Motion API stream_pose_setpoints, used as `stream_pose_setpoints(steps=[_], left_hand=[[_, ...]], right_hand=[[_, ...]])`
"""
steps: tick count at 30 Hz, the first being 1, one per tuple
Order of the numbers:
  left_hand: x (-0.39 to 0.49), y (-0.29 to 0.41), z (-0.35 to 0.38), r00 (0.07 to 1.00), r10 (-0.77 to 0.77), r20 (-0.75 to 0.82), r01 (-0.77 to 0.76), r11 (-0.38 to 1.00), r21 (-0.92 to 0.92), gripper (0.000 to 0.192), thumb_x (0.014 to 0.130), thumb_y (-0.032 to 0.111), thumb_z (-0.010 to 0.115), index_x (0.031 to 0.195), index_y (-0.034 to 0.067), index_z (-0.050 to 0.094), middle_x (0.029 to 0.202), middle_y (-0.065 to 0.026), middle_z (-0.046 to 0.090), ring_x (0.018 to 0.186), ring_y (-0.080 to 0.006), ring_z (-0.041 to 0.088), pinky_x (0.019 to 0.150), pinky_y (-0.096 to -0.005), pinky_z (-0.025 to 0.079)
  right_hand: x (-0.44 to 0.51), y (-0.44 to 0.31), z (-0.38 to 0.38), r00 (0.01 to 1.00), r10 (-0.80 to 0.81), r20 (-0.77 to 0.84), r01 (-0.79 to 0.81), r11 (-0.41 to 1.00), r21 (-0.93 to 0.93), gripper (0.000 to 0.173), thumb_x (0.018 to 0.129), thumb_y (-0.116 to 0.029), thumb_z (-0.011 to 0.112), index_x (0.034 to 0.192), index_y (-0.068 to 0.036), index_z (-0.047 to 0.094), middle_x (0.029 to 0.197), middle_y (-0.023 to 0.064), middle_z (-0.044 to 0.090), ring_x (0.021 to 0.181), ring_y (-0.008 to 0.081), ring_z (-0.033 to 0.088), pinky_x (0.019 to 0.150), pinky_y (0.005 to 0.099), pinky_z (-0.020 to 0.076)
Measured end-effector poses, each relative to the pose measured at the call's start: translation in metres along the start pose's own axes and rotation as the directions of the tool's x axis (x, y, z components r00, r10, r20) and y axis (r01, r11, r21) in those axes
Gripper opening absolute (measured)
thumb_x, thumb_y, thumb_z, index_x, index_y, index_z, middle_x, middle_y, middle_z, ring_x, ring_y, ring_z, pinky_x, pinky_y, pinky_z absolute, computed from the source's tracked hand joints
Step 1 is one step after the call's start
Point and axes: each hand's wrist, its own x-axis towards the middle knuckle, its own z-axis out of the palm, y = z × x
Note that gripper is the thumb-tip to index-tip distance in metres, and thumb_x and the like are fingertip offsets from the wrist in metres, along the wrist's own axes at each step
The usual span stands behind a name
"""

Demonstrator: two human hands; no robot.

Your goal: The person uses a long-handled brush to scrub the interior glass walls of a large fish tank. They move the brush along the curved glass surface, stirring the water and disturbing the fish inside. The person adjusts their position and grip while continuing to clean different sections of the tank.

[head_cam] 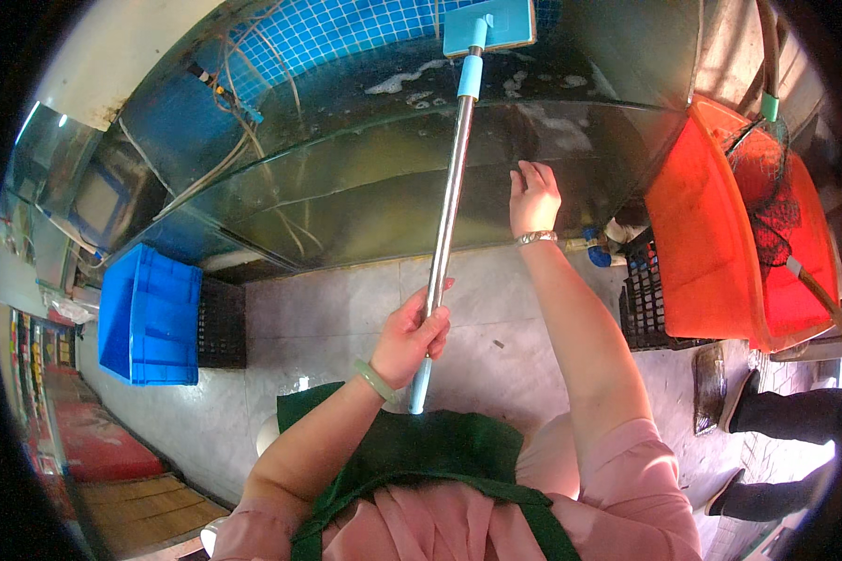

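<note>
My left hand [415, 333] grips the lower part of a metal pole with light blue fittings. The long-handled cleaning brush [452, 182] reaches away from me, its flat blue rectangular head [490, 26] over the water at the top of the view. To the right of the pole, my right hand [535, 200] is raised near the front glass of a large fish tank [365, 182], fingers slightly bent and holding nothing. Whether it touches the glass I cannot tell. Foam floats on the tank's dark water. The underside of the brush head is hidden.
A blue plastic crate [161, 319] beside a black crate [222, 324] stands left. An orange tub [705, 231] holding dip nets [772, 231] rests over a black crate [642, 294] at right. Another person's legs [789, 414] show lower right. Hoses [242, 144] hang in the tank.
</note>
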Motion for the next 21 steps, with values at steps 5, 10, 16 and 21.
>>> stream_pose_setpoints(steps=[5,10,16,21], left_hand=[[0.0,0.001,-0.003,1.0,0.009,-0.005,-0.009,1.0,-0.007,0.039,0.093,0.015,0.049,0.13,0.009,0.041,0.067,0.003,0.042,0.054,-0.0055,0.039,0.048,-0.021,0.036],[0.0,-0.001,-0.004,1.0,0.015,-0.011,-0.015,1.0,0.019,0.039,0.093,0.015,0.05,0.131,0.009,0.042,0.067,0.0036,0.042,0.054,-0.0052,0.039,0.049,-0.0205,0.035],[0.0,0.0,-0.006,0.999,0.033,0.007,-0.033,0.999,0.017,0.038,0.093,0.014,0.049,0.13,0.008,0.042,0.067,0.0038,0.042,0.053,-0.0048,0.038,0.048,-0.0202,0.035],[0.001,-0.001,-0.007,1.0,0.014,0.009,-0.014,1.0,-0.005,0.038,0.093,0.014,0.049,0.13,0.008,0.042,0.067,0.0038,0.042,0.054,-0.0048,0.038,0.049,-0.0202,0.035]], right_hand=[[-0.004,0.002,0.005,1.0,-0.011,-0.017,0.011,1.0,0.005,0.013,0.074,-0.008,0.065,0.087,-0.004,0.066,0.089,0.0116,0.062,0.078,0.0283,0.062,0.07,0.0352,0.0512],[-0.002,0.004,0.011,0.997,-0.047,-0.058,0.046,0.999,-0.018,0.009,0.074,-0.008,0.065,0.082,-0.004,0.066,0.085,0.0103,0.063,0.072,0.0273,0.062,0.067,0.0344,0.0515],[0.004,0.006,0.01,0.996,-0.087,-0.02,0.085,0.994,-0.072,0.004,0.07,-0.005,0.064,0.074,-0.006,0.064,0.08,0.0079,0.063,0.065,0.024,0.062,0.06,0.0325,0.0511],[0.009,0.005,0.005,0.991,-0.12,0.066,0.126,0.989,-0.08,0.005,0.066,-0.003,0.064,0.069,-0.006,0.061,0.074,0.0067,0.06,0.063,0.0233,0.06,0.058,0.0329,0.0502]])
